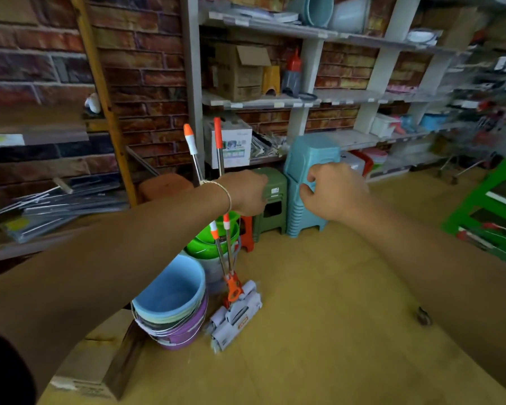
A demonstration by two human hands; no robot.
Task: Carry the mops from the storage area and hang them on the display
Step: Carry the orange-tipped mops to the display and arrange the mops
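The person's left hand (246, 192) is wrapped around the two mops (231, 299) standing by the blue bucket (173, 290), while the right hand (333, 191) hangs half curled and empty.

The mops (228, 290) have shiny metal shafts, orange-and-white plastic grips and matt grey sponge heads. The stacked buckets (173, 305) are smooth plastic with thin wire handles. The stools (307, 182) are matt moulded plastic.

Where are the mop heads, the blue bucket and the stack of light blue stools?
mop heads (235, 315), head view, on the grey roller body
blue bucket (170, 290), head view, on its inner wall
stack of light blue stools (310, 153), head view, on the top seat
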